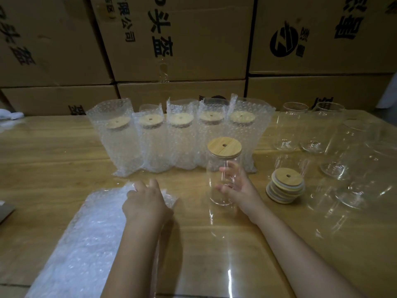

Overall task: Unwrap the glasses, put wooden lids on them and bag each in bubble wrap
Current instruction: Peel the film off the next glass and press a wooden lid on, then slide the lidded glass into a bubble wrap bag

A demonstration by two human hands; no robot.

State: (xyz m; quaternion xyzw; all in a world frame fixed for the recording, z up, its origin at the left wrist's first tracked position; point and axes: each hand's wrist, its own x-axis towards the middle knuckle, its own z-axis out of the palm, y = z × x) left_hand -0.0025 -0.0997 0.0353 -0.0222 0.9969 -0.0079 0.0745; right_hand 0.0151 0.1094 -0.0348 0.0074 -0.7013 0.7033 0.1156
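glass (215,160) lidded, bagging next
right hand (236,186) grips the glass; left hand (146,204) pinches bubble-wrap bags (90,229), must free one

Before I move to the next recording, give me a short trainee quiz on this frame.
1. True or false: the glass in the right hand already carries a wooden lid.
2. How many bagged glasses stand in the back row? A three, B five, C seven.
3. Fill in: the left hand touches a flat pile of ____.
Key: 1 true; 2 B; 3 bubble wrap.
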